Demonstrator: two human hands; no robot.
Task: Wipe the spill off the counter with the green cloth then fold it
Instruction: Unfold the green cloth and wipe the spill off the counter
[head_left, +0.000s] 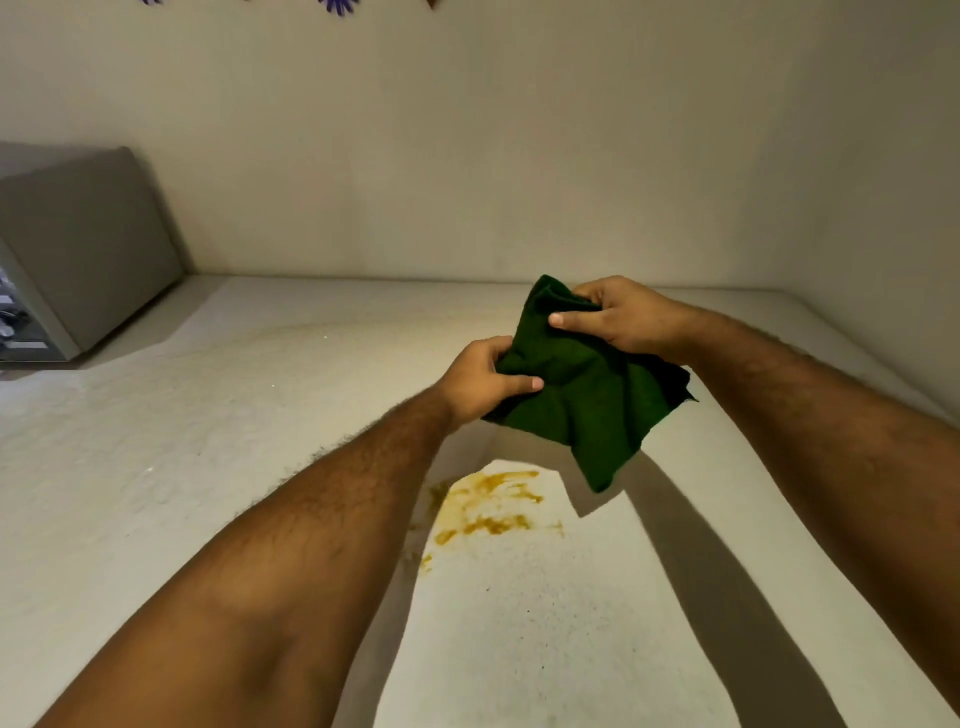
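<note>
Both your hands are on the green cloth right now: left hand pinching its left side with the thumb laid across the front, right hand bunching up the top corner. So the cloth is up in the air, held loose and rumpled above the counter, roughly mid-way across and closer to the back edge than the front. One corner dangles down toward the mess without touching it.

Progress check: honestly you look to be at the start. The yellow-orange spill sits there smeared on the counter, just below the hanging corner, with a few small spots trailing toward the front edge. Looks like nothing is wiped off yet. The cloth isn't folded neatly either, just gathered in your grip.

So what's left is pretty much everything: get the cloth down on that spill, scrub till the counter's clean, then fold it. Grey box at the back left corner is well out of your way.
</note>
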